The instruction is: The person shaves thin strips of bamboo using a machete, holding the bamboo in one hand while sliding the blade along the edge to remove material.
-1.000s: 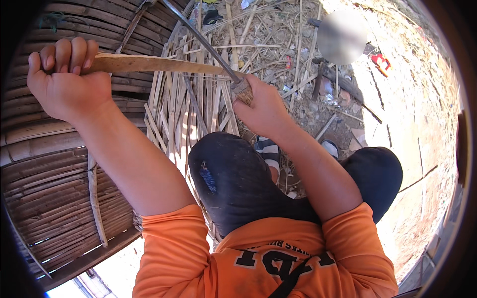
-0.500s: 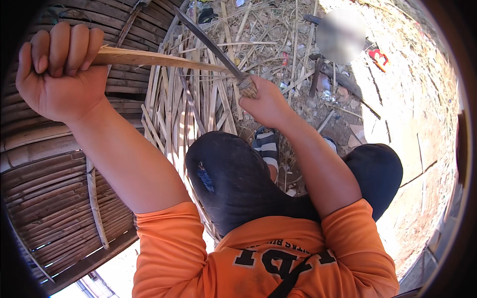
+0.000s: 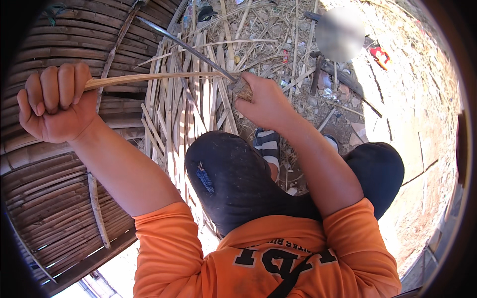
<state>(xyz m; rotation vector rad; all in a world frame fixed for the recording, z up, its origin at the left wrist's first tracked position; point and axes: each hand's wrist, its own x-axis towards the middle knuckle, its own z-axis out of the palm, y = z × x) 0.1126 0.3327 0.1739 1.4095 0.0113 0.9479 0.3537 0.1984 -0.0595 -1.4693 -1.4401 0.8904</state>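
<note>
Left of the knife, the left hand clutches one end of a wooden strip. The right hand grasps the knife's handle. The strip's length spans sideways between the hands, its far end at the blade, nearer the right.

Slatted bamboo panel spans left side of frame, thin pale pole across its lower part, green scrap near its top. Black item on littered ground, top centre. Dark wood piece upper right, red item above it to the right. Sunlit ground far right, dark crack across it
</note>
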